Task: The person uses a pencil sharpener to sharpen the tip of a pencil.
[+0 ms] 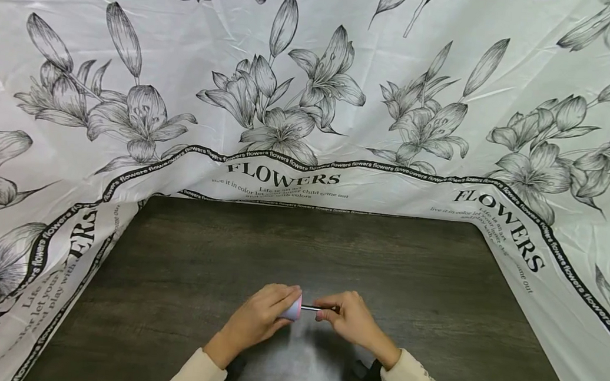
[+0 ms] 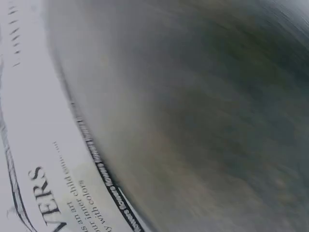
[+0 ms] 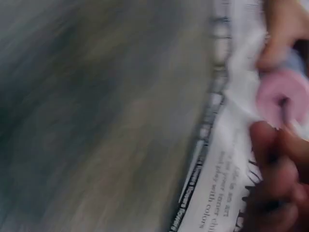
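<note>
In the head view my left hand (image 1: 255, 316) grips a short pale lavender cylinder (image 1: 291, 312) with a pink end face. From that end a thin dark shiny rod (image 1: 310, 308) sticks out to the right, and my right hand (image 1: 353, 322) pinches its outer part between thumb and fingers. The right wrist view, blurred, shows the pink face (image 3: 271, 92) with a dark hole in its middle, where the rod goes in. Fingers cover much of the cylinder and the rod's far end. Neither hand appears in the left wrist view.
Both hands are above a dark wood-grain table (image 1: 322, 245), near its front. A white cloth (image 1: 390, 190) printed with flowers and lettering borders the table at the back and sides. A black strap (image 1: 373, 373) sits at the right wrist.
</note>
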`<state>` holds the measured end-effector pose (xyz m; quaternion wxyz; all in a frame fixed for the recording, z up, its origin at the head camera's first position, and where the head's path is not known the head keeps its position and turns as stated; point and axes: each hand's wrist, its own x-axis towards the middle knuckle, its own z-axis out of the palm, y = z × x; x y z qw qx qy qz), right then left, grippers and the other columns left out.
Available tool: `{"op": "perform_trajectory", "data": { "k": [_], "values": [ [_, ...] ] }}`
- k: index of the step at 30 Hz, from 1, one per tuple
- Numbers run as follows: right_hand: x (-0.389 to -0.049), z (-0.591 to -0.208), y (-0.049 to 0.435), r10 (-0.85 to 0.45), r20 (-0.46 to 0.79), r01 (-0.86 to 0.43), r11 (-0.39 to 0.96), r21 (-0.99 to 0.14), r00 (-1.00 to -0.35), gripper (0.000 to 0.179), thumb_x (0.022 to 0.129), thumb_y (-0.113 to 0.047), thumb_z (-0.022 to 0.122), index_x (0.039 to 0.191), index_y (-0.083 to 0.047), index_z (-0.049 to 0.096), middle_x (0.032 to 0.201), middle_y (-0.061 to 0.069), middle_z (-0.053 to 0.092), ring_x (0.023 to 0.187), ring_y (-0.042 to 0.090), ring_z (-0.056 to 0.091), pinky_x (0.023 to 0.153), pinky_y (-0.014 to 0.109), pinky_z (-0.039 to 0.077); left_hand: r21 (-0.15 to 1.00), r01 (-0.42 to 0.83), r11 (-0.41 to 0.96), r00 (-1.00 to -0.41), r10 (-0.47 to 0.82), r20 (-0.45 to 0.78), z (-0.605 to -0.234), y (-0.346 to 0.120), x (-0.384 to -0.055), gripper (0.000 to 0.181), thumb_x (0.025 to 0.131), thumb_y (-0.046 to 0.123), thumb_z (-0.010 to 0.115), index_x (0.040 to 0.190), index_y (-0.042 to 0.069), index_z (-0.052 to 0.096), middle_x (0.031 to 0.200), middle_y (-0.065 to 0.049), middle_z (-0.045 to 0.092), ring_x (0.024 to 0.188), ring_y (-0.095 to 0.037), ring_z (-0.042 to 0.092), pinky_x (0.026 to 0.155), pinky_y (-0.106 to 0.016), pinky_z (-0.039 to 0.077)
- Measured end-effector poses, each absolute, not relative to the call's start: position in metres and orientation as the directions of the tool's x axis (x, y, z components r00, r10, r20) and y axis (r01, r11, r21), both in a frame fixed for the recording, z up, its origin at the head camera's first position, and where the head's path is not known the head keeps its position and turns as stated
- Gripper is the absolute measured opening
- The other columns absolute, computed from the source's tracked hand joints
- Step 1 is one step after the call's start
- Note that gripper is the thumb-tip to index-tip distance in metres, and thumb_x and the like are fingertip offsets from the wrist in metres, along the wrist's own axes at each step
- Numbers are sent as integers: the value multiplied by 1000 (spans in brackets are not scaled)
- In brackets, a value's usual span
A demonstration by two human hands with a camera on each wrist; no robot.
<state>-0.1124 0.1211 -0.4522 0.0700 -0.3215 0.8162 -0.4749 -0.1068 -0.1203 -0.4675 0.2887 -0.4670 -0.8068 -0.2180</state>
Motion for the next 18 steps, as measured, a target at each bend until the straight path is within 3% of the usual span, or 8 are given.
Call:
{"op": "perform_trajectory", "data": {
  "k": [3, 5, 6, 8, 10, 13, 15, 18],
  "values": [
    [-117, -446, 125, -596, -121, -86, 307, -948, -794, 22, 90, -5, 63, 104, 11, 68, 82, 25, 70, 38, -2, 43, 37, 16, 32, -207, 841, 500, -179, 618, 765, -476, -116, -109, 27, 92, 15, 61, 114, -1, 66, 114, -11, 67, 102, -22, 64, 89, -34, 51],
    [-121, -445, 125, -593, -218, 43, 295, -954, -775, 25, 90, -6, 62, 105, 13, 67, 81, 26, 70, 38, 2, 45, 36, 17, 31, -286, 801, 526, -115, 603, 789, -479, -115, -111, 27, 101, 14, 46, 112, 1, 67, 113, -10, 68, 103, -22, 64, 89, -34, 50],
    [-122, -445, 125, -588, -234, 62, 297, -953, -775, 25, 91, -8, 63, 105, 13, 67, 82, 24, 71, 39, 3, 48, 36, 17, 31, -296, 790, 537, -111, 600, 792, -479, -114, -111, 28, 102, 13, 44, 112, 1, 68, 113, -10, 68, 104, -22, 64, 90, -34, 50],
    [-123, -448, 124, -581, -197, 18, 299, -954, -790, 25, 90, -8, 63, 105, 12, 67, 82, 19, 72, 44, 5, 54, 37, 21, 39, -278, 789, 549, -149, 609, 779, -478, -115, -112, 27, 101, 13, 47, 114, 1, 67, 115, -10, 68, 106, -23, 63, 91, -35, 49],
    [-122, -452, 122, -569, -117, -84, 314, -946, -814, 24, 91, -8, 63, 105, 10, 68, 84, 17, 73, 51, 10, 61, 42, 26, 48, -224, 802, 554, -218, 620, 754, -477, -117, -112, 28, 92, 14, 63, 117, 0, 65, 117, -11, 67, 107, -23, 63, 92, -35, 49],
    [-118, -457, 118, -547, 67, -322, 385, -865, -834, 21, 89, -9, 66, 106, 4, 70, 89, 14, 73, 58, 12, 65, 51, 28, 53, -115, 817, 565, -328, 619, 714, -476, -121, -112, 57, 71, 15, 84, 121, -1, 61, 117, -12, 66, 105, -24, 63, 91, -35, 50],
    [-116, -460, 116, -541, 212, -496, 457, -738, -814, 21, 87, -9, 69, 106, -2, 71, 92, 10, 74, 60, 10, 64, 53, 21, 52, -11, 816, 577, -410, 592, 694, -475, -123, -112, 72, 59, 16, 91, 122, -1, 61, 114, -11, 66, 102, -22, 63, 89, -35, 51],
    [-113, -465, 115, -554, 434, -704, 536, -466, -710, 23, 82, -7, 73, 105, -7, 72, 93, 5, 74, 60, 5, 63, 54, 14, 47, 192, 790, 582, -559, 556, 615, -473, -126, -109, 69, 63, 18, 89, 124, 0, 60, 113, -8, 67, 102, -21, 64, 87, -37, 52]
  ]
}}
